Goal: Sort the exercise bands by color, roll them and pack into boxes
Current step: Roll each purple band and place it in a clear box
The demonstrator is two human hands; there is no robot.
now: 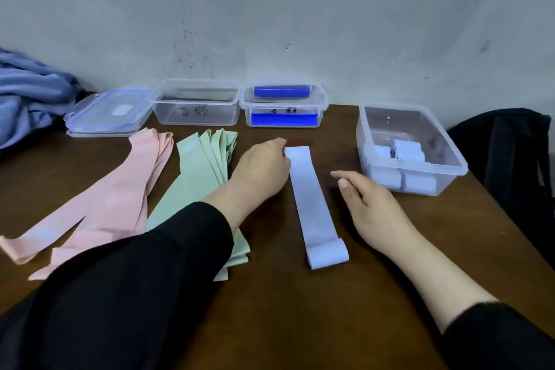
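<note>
Worktop (300, 309) of dark wood fills the lower frame. At centre lies a pale lilac band (312, 204), flat, its near end rolled up. The left hand (261, 167) pinches the band's far end; the right hand (369, 207) rests just beside it, fingers relaxed, touching nothing. Pink bands (99, 207) and green bands (198, 183) lie fanned at left. At right, a clear box (411, 117) holds lilac rolls (405, 152).
</note>
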